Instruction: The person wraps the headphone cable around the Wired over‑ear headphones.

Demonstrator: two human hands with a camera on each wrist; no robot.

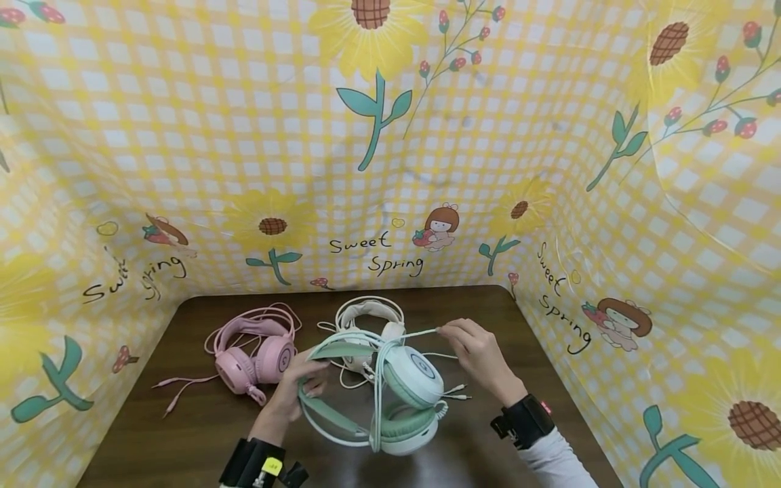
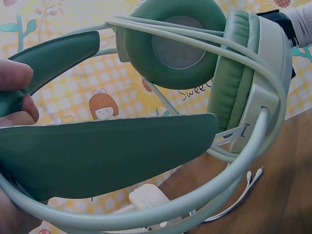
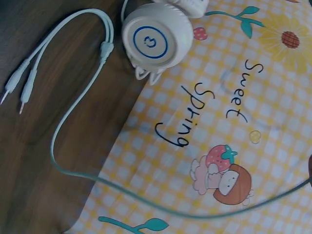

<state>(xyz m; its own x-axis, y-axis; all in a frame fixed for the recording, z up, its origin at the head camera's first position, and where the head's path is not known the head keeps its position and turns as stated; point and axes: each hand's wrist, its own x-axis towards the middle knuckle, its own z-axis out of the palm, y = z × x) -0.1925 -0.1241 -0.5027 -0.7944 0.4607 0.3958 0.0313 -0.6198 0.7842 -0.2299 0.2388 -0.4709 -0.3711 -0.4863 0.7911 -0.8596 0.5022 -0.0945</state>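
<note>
My left hand (image 1: 288, 390) grips the headband of the mint-green headphones (image 1: 421, 374), held tilted over the table. In the left wrist view, fingers (image 2: 17, 75) curl over the dark green band padding (image 2: 107, 156). The green cable is wrapped in several loops around the band and ear cups (image 2: 241, 73). My right hand (image 1: 477, 352) pinches a length of that cable (image 1: 421, 333) and holds it out to the right. Across the right wrist view, the cable (image 3: 180, 213) runs down to a split with two jack plugs (image 3: 28, 90); the right hand is almost out of that view.
White headphones (image 1: 369, 310) stand on the table behind the green pair, partly hidden by it. Pink headphones (image 1: 274, 359) with their plugs (image 1: 171, 404) lie at the left of the dark wooden table (image 1: 488, 305). A yellow checked cloth (image 1: 274, 135) walls the back and sides.
</note>
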